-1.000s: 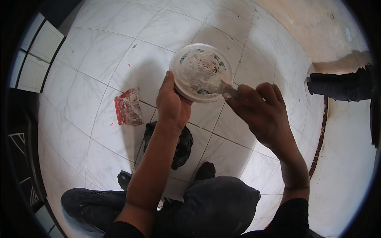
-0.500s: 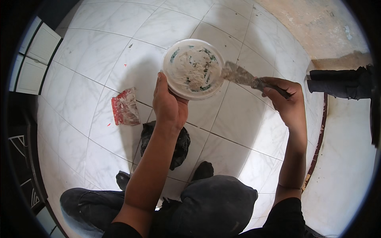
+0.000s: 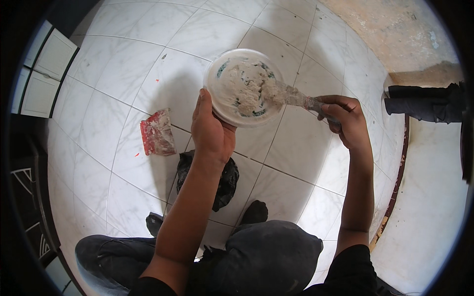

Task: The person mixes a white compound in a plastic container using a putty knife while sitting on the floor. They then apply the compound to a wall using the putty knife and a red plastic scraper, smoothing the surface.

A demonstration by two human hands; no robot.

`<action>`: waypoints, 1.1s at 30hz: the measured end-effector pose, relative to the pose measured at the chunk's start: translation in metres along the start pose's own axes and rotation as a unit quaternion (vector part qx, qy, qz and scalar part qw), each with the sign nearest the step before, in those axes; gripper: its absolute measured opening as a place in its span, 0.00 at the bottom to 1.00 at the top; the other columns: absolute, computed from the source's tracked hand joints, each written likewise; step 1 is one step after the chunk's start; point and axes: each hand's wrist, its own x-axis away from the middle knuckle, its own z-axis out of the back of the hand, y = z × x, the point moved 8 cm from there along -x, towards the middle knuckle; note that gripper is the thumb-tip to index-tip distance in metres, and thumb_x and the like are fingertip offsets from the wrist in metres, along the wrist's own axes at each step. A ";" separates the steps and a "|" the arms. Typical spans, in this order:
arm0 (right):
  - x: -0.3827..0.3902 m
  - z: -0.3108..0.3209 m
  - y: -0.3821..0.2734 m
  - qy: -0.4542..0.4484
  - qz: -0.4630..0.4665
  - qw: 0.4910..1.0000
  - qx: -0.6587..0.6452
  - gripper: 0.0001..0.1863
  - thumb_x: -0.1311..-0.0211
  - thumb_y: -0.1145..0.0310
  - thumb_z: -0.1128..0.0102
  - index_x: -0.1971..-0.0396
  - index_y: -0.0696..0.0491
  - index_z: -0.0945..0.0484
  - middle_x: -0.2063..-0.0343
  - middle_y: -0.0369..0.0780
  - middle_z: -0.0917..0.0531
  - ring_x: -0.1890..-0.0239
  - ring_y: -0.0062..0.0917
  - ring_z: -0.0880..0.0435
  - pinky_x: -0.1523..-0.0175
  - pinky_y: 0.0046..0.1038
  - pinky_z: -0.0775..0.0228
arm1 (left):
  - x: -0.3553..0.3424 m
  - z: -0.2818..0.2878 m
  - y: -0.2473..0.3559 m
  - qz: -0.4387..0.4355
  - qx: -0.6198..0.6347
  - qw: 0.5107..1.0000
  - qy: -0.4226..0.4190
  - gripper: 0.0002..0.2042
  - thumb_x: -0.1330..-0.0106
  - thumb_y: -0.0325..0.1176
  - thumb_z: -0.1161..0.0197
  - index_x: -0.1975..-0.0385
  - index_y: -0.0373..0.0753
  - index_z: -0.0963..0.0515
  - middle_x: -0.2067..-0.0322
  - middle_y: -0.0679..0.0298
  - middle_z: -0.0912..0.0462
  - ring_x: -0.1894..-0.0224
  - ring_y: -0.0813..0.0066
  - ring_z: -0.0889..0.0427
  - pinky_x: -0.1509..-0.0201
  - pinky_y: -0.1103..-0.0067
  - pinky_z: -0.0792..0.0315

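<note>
My left hand [image 3: 212,123] is closed on the lower left rim of a round white plate [image 3: 216,106], thumb along its edge. Pale putty [image 3: 247,81] is smeared and heaped over the plate, with dark green marks showing through. In my right hand [image 3: 345,118] is a putty knife [image 3: 296,97], gripped by its handle. Its blade lies over the plate's right side, against a lump of putty that partly hides the tip.
A red plastic scraper [image 3: 158,133] crusted with putty lies on the white tiled floor [image 3: 133,192]. Below my left wrist sits a black plastic bag [image 3: 228,185]. White cabinet doors [image 3: 49,69] stand at the left. Dark cloth [image 3: 424,103] hangs by the right wall [image 3: 424,197].
My right hand has moved slightly left and turned, bringing the putty knife's blade from the plate's right rim in over the putty. The plate stays almost where it was.
</note>
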 end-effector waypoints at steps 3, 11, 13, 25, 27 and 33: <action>-0.011 -0.004 -0.010 -0.015 0.006 1.000 -0.007 0.15 0.39 0.73 0.38 0.55 0.63 0.12 0.74 0.41 0.13 0.83 0.12 0.31 0.80 0.17 0.46 | 0.006 -0.003 0.000 0.007 -0.024 1.000 -0.011 0.25 0.14 0.46 0.59 0.31 0.31 0.35 0.33 0.51 0.27 0.32 0.61 0.24 0.29 0.62 0.23; -0.058 0.013 -0.069 -0.130 0.056 0.960 0.243 0.15 0.41 0.73 0.36 0.56 0.61 0.10 0.75 0.39 0.12 0.79 0.13 0.26 0.78 0.17 0.42 | 0.015 -0.014 -0.014 0.057 -0.079 0.994 -0.049 0.24 0.14 0.43 0.57 0.31 0.31 0.36 0.35 0.52 0.26 0.34 0.61 0.22 0.31 0.63 0.22; -0.059 -0.003 -0.100 -0.174 0.130 0.927 0.307 0.15 0.41 0.70 0.33 0.56 0.60 0.09 0.75 0.39 0.11 0.74 0.16 0.18 0.71 0.21 0.29 | 0.018 -0.017 -0.019 0.065 -0.088 0.993 -0.052 0.23 0.14 0.43 0.57 0.31 0.31 0.36 0.35 0.52 0.25 0.34 0.61 0.21 0.32 0.64 0.21; 0.104 -0.203 -0.058 -0.047 0.460 0.559 0.688 0.15 0.37 0.72 0.37 0.52 0.62 0.18 0.58 0.45 0.20 0.54 0.31 0.20 0.55 0.30 0.31 | -0.003 0.001 -0.002 0.048 0.013 0.998 -0.029 0.23 0.13 0.44 0.60 0.30 0.33 0.37 0.34 0.50 0.27 0.32 0.57 0.23 0.31 0.60 0.22; 0.102 -0.200 -0.054 -0.037 0.479 0.586 0.652 0.15 0.38 0.70 0.37 0.55 0.62 0.17 0.60 0.45 0.20 0.51 0.32 0.20 0.54 0.31 0.30 | -0.003 0.007 0.002 0.039 0.011 0.999 -0.018 0.25 0.13 0.45 0.62 0.29 0.32 0.37 0.32 0.50 0.28 0.31 0.56 0.25 0.28 0.59 0.26; 0.050 -0.122 -0.087 -0.031 0.342 0.887 0.310 0.14 0.34 0.78 0.38 0.49 0.60 0.17 0.62 0.44 0.17 0.62 0.27 0.16 0.59 0.31 0.22 | -0.007 0.012 0.006 0.025 -0.017 1.000 -0.002 0.25 0.13 0.45 0.63 0.29 0.32 0.38 0.33 0.50 0.29 0.31 0.56 0.25 0.30 0.58 0.23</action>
